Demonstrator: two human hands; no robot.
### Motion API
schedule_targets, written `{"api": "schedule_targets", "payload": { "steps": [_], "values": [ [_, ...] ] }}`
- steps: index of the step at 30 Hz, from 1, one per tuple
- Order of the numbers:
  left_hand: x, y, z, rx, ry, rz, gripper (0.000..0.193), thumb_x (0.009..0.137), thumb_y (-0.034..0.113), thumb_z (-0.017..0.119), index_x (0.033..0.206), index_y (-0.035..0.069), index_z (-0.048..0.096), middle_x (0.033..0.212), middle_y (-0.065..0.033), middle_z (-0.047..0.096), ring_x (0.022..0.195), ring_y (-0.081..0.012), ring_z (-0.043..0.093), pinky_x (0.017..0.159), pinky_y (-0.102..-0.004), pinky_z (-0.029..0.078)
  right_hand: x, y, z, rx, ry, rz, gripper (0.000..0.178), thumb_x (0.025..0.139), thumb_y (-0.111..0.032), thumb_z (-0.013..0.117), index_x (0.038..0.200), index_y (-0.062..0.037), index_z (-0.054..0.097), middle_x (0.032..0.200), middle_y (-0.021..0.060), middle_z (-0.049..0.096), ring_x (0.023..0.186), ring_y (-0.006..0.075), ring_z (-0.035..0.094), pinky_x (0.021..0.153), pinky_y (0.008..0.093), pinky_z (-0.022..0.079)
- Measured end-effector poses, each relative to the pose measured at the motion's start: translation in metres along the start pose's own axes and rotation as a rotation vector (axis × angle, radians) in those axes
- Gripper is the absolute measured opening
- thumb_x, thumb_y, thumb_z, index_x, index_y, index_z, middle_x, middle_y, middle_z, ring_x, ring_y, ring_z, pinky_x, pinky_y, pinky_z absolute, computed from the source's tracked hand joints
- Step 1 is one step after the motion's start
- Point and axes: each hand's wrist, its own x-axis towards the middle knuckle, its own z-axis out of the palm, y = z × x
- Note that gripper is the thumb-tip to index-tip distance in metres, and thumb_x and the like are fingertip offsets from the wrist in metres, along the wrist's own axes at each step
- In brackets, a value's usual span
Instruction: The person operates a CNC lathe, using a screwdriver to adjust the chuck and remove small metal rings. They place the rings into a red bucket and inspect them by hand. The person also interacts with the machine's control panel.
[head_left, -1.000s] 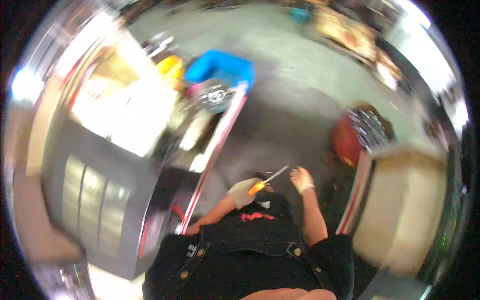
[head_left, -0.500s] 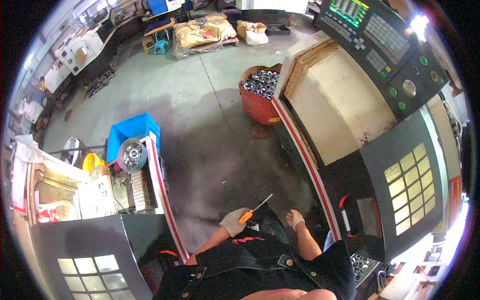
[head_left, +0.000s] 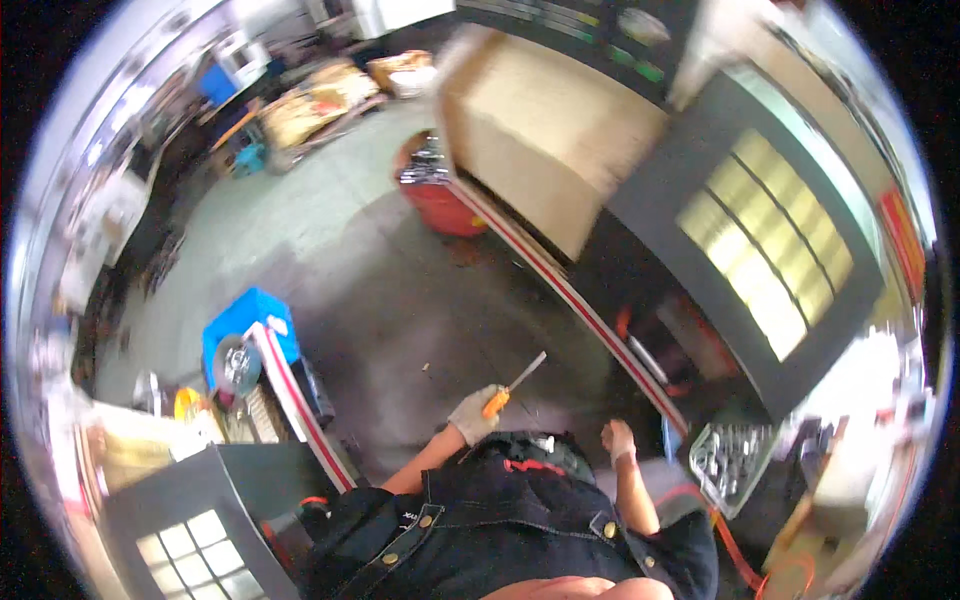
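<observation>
My gloved left hand [head_left: 474, 414] is wrapped round the orange handle of a screwdriver [head_left: 496, 402]. Its metal shaft points up and to the right, away from my body, over the dark floor. Off to the right, my right hand [head_left: 618, 438] hangs beside my dark apron, wearing what looks like a partial glove. Motion softens its fingers, but they look loosely apart, and I see nothing in them. Right of that hand, a tray [head_left: 765, 462] of shiny metal rings stands by the machine.
Machines with windowed grey doors [head_left: 770, 240] stand on both sides. A red-striped edge [head_left: 560, 285] runs along the right one. Ahead is a red tub [head_left: 445, 208] of metal parts. At left, a blue bin [head_left: 270, 310] stands beside a bowl [head_left: 237, 364] of rings.
My view has swung to the right, so the machines and tub shift left and the ring tray shows more fully. The screwdriver stays in my left hand; my right hand's fingers look less spread.
</observation>
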Motion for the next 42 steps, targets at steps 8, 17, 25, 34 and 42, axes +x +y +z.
{"api": "schedule_targets", "payload": {
  "steps": [8, 17, 25, 34, 42],
  "values": [
    [0.013, 0.060, 0.117, -0.033, -0.154, 0.091, 0.045, 0.066, 0.002, 0.058, 0.110, 0.010, 0.053, 0.092, -0.0115, 0.061, 0.084, -0.0279, 0.060, 0.075, -0.0345, 0.048, -0.163, -0.096, 0.029, -0.477, 0.367, -0.437, 0.021, 0.086, -0.023, 0.051, 0.088, -0.0057, 0.063, 0.061, 0.0034, 0.059, 0.050, 0.0104, 0.052, 0.049, 0.0252, 0.042],
    [0.020, 0.101, 0.187, 0.157, -0.311, 0.216, 0.048, 0.066, 0.006, 0.062, 0.112, 0.010, 0.052, 0.094, -0.0123, 0.061, 0.086, -0.0294, 0.059, 0.077, -0.0362, 0.047, -0.203, -0.177, -0.125, -0.473, 1.111, -0.975, 0.025, 0.081, -0.022, 0.055, 0.096, -0.0019, 0.062, 0.091, 0.0161, 0.063, 0.086, 0.0260, 0.061, 0.078, 0.0326, 0.045],
    [0.020, 0.123, 0.197, 0.102, -0.327, 0.223, 0.043, 0.067, 0.003, 0.059, 0.109, 0.008, 0.053, 0.093, -0.0110, 0.060, 0.087, -0.0268, 0.058, 0.077, -0.0331, 0.047, -0.150, -0.191, -0.199, -0.910, 1.320, -0.547, 0.030, 0.070, -0.029, 0.065, 0.088, -0.0059, 0.062, 0.094, 0.0145, 0.059, 0.090, 0.0310, 0.055, 0.080, 0.0395, 0.043],
    [0.033, 0.112, 0.173, 0.181, -0.219, 0.320, 0.045, 0.067, 0.013, 0.060, 0.111, 0.009, 0.052, 0.104, -0.0131, 0.059, 0.098, -0.0321, 0.055, 0.084, -0.0386, 0.045, -0.178, -0.205, -0.143, 1.319, 0.341, -0.727, 0.045, 0.085, -0.029, 0.053, 0.118, 0.0004, 0.048, 0.122, 0.0153, 0.050, 0.113, 0.0270, 0.047, 0.094, 0.0381, 0.040],
    [0.076, 0.101, 0.149, 0.139, -0.302, 0.365, 0.048, 0.064, 0.010, 0.058, 0.112, 0.010, 0.050, 0.102, -0.0130, 0.059, 0.096, -0.0323, 0.056, 0.082, -0.0391, 0.046, -0.179, -0.242, -0.112, 0.677, -0.467, -0.939, 0.032, 0.090, -0.022, 0.044, 0.116, -0.0064, 0.052, 0.107, 0.0112, 0.059, 0.095, 0.0232, 0.057, 0.081, 0.0348, 0.047]
  ]
}}
